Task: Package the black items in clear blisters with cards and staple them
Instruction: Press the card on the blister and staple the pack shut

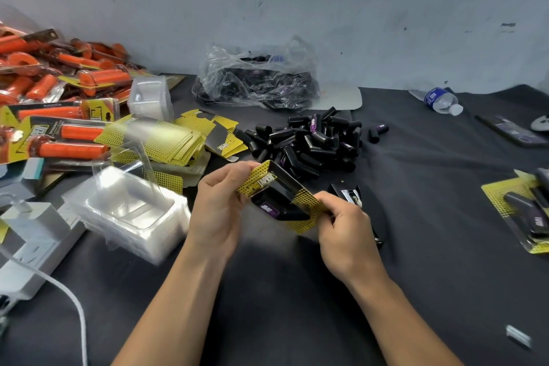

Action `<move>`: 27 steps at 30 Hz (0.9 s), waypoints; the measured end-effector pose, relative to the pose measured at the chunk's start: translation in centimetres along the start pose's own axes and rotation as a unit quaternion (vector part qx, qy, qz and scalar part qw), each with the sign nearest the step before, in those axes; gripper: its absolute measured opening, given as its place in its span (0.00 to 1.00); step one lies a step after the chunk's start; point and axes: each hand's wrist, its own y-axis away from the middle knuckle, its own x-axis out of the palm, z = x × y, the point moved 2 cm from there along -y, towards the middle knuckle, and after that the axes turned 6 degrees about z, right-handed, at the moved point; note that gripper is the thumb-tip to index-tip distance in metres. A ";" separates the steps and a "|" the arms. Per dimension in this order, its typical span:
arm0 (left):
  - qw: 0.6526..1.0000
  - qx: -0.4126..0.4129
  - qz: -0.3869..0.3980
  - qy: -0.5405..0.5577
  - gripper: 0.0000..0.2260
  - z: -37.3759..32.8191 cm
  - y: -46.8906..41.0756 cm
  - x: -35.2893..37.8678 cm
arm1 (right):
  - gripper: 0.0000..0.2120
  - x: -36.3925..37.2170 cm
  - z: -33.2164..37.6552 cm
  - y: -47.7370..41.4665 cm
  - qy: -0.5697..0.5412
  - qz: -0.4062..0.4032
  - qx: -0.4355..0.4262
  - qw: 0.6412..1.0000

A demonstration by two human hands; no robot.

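both hands, left (218, 205) and right (344, 227), pinch opposite ends of a yellow-carded blister pack (277, 200) above the stapler (355, 197).

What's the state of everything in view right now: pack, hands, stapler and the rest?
Pack: held above the table, filled, card folded round it.
Left hand: pinching the pack's upper end.
Right hand: pinching its lower end.
Stapler: lying on the table, untouched.
Loose black items: heaped, unpacked.
Blister stack: nested, empty.
Water bottle: on its side, capped.
Plastic bag: crumpled, holds dark items.
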 end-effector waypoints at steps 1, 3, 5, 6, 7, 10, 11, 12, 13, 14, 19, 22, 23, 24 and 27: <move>1.000 0.007 0.002 -0.003 0.03 -0.1 0.0 0.1 | 0.20 0.1 -0.1 0.0 -0.001 -0.003 0.006 1.000; 0.999 0.016 -0.008 -0.029 0.09 0.0 0.0 0.1 | 0.24 0.1 -0.1 -0.1 -0.004 -0.009 0.019 1.000; 0.998 0.010 -0.052 -0.044 0.10 0.1 -0.2 -0.1 | 0.25 0.2 -0.1 -0.2 -0.013 -0.016 0.022 1.000; 0.997 0.003 -0.076 -0.034 0.09 0.3 -0.3 -0.2 | 0.25 0.3 -0.1 -0.2 -0.026 -0.022 0.021 0.999; 0.995 -0.010 -0.096 -0.020 0.08 0.3 -0.4 -0.4 | 0.25 0.3 -0.1 -0.2 -0.045 -0.029 0.024 0.998; 0.988 -0.066 -0.132 0.049 0.06 0.7 -0.4 -0.8 | 0.19 0.4 -0.7 -0.3 -0.118 -0.044 0.061 0.990; 0.984 -0.086 -0.142 0.069 0.05 0.8 -0.5 -1.0 | 0.15 0.5 -0.9 -0.3 -0.152 -0.035 0.082 0.984; 0.979 -0.105 -0.156 0.078 0.04 0.9 -0.5 -1.0 | 0.12 0.6 -1.0 -0.3 -0.184 -0.022 0.100 0.978; 0.974 -0.122 -0.172 0.081 0.05 1.0 -0.6 -1.0 | 0.11 0.7 -1.1 -0.3 -0.204 -0.016 0.111 0.972; 0.970 -0.135 -0.182 0.086 0.07 1.3 -0.6 -1.0 | 0.10 0.7 -1.1 -0.3 -0.215 -0.021 0.118 0.969; 0.962 -0.149 -0.206 0.096 0.04 2.0 -0.7 -1.0 | 0.09 0.6 -1.4 -0.4 -0.272 -0.065 0.138 0.950; 0.961 -0.143 -0.210 0.110 0.03 1.9 -0.6 -1.1 | 0.10 0.5 -1.4 -0.5 -0.273 -0.063 0.129 0.951; 0.961 -0.141 -0.210 0.113 0.03 1.8 -0.6 -1.0 | 0.11 0.5 -1.5 -0.5 -0.275 -0.066 0.127 0.951; 0.961 -0.140 -0.210 0.116 0.03 1.8 -0.6 -0.9 | 0.12 0.6 -1.5 -0.5 -0.279 -0.070 0.126 0.950; 0.963 -0.141 -0.198 0.113 0.05 2.1 -0.6 -0.6 | 0.13 0.5 -1.4 -0.6 -0.291 -0.097 0.123 0.944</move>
